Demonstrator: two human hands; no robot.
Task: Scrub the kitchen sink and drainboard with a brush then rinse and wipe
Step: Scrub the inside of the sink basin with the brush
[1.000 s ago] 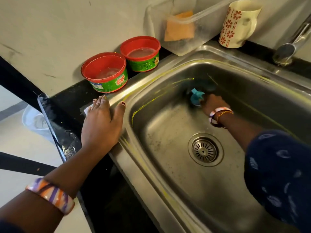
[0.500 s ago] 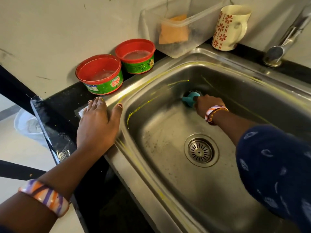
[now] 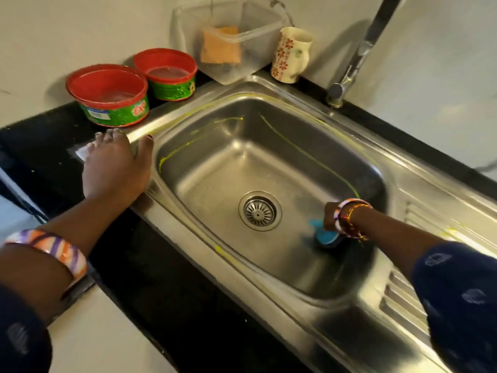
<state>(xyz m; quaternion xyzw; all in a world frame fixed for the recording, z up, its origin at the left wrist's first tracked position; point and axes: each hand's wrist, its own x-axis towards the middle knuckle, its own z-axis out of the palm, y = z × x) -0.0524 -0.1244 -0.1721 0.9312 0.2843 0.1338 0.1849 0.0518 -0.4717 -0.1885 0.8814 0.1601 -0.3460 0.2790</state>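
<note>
The blue brush (image 3: 324, 236) sits on the sink (image 3: 269, 146) floor at about four o'clock from the drain (image 3: 260, 210), gripped in the curled right hand (image 3: 330, 218). The left hand (image 3: 115, 168) lies flat, fingers straight, on the rim at nine o'clock

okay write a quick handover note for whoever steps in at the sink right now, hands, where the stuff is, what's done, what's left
Left hand: flat on the counter at the sink's left rim, holding nothing.
Right hand: grips the blue brush, down on the basin floor right of the drain.
Sink: yellow streaks show on the basin walls and rim, so scrubbing is underway.
Drainboard: on the right, a yellow spot on it, looks unscrubbed.
Tap: no water running.
Left: finish basin, scrub drainboard, rinse, wipe.
</note>
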